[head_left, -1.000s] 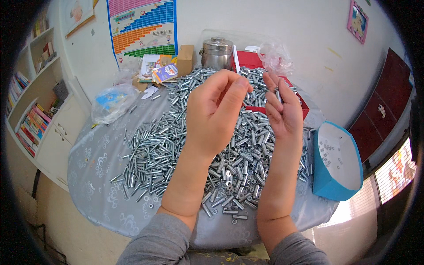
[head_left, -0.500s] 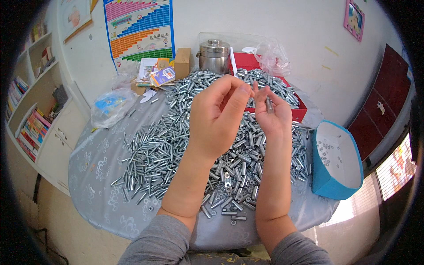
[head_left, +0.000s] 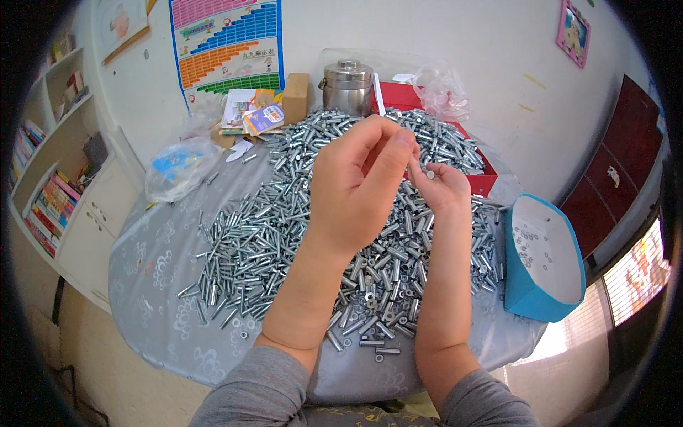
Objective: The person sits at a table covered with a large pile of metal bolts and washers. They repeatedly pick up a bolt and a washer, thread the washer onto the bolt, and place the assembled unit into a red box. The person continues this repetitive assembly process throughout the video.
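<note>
Both my hands are raised over a wide heap of silvery bolts and metal sleeves (head_left: 249, 231), their fingertips meeting. My left hand (head_left: 359, 181) is closed in a pinch, thumb against the bent forefinger; whatever sits between these fingertips is hidden. Palm up, my right hand (head_left: 447, 191) curls around a small bolt (head_left: 430, 174), whose round end shows between thumb and fingers. Its fingertips are partly covered by the left hand. Small nuts and washers lie among the sleeves (head_left: 370, 299) between my forearms.
At the right table edge stands a blue bin (head_left: 544, 302) with washers inside. A red box (head_left: 486, 183) full of metal parts is behind my right hand. Farther back are a steel pot (head_left: 346, 89), a cardboard box (head_left: 294, 98) and booklets (head_left: 263, 119). A plastic bag (head_left: 183, 167) lies left.
My right hand has turned and its fingers have folded in behind the left hand, so the bolt now shows end-on. The left hand has shifted slightly right, still pinched.
</note>
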